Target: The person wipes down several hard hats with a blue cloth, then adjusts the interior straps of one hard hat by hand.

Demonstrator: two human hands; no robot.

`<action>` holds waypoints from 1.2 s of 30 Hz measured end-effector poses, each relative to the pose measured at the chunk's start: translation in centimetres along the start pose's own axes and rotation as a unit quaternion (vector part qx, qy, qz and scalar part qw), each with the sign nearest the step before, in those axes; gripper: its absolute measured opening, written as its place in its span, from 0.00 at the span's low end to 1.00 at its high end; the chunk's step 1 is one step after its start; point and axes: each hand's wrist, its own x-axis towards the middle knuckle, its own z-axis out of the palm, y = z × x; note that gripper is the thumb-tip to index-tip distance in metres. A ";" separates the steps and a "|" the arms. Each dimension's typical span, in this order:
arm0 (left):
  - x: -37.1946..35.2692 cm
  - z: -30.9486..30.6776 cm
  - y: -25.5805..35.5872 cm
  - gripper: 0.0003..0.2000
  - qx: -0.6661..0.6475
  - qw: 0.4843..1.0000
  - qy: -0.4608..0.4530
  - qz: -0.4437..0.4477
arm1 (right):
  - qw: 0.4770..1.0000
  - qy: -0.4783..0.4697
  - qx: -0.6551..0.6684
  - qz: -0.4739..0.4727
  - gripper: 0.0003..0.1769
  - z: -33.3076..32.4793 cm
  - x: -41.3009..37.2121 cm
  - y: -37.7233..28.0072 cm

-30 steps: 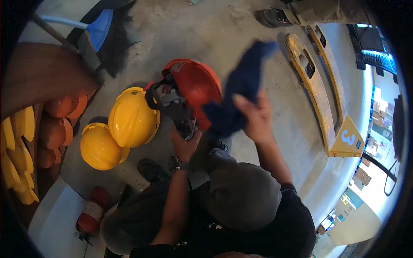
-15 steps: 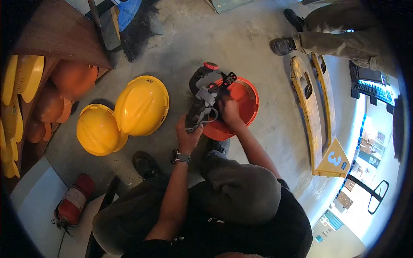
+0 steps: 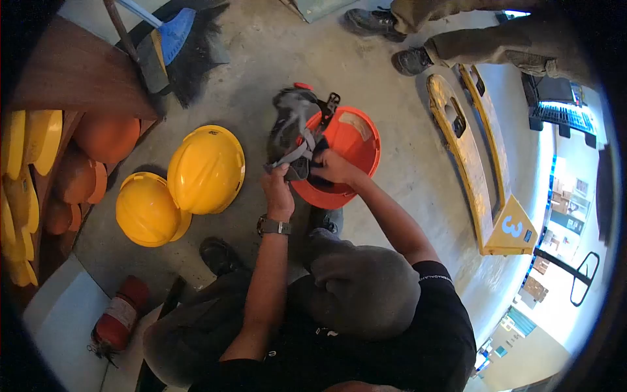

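left hand [image 3: 279, 189] grips the grey webbing harness [image 3: 292, 130], pulled up from the glossy orange helmet [image 3: 353, 140], which is upturned before the knees. right hand [image 3: 333, 166] is clenched on a dark cloth [image 3: 318, 153] at its rim. two smooth, domed yellow helmets [image 3: 206, 170] lie on the rough concrete floor [image 3: 392, 196].

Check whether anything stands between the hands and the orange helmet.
Nothing visible does. The left hand grips the grey harness sticking out of the orange helmet; the right hand is inside it, on what looks like a dark cloth.
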 end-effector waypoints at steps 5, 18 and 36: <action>-1.1 2.0 4.1 0.14 0.360 0.931 -0.067 0.019 | 0.960 -0.187 0.106 0.181 0.09 -0.8 -1.8 -2.2; -2.3 4.4 4.8 0.22 0.439 0.886 -0.145 0.022 | 0.977 0.148 -0.058 0.145 0.25 -0.1 -3.2 0.6; -2.7 1.7 3.0 0.23 0.558 0.811 -0.175 0.014 | 0.813 0.054 -0.565 0.128 0.13 -3.4 -4.3 1.3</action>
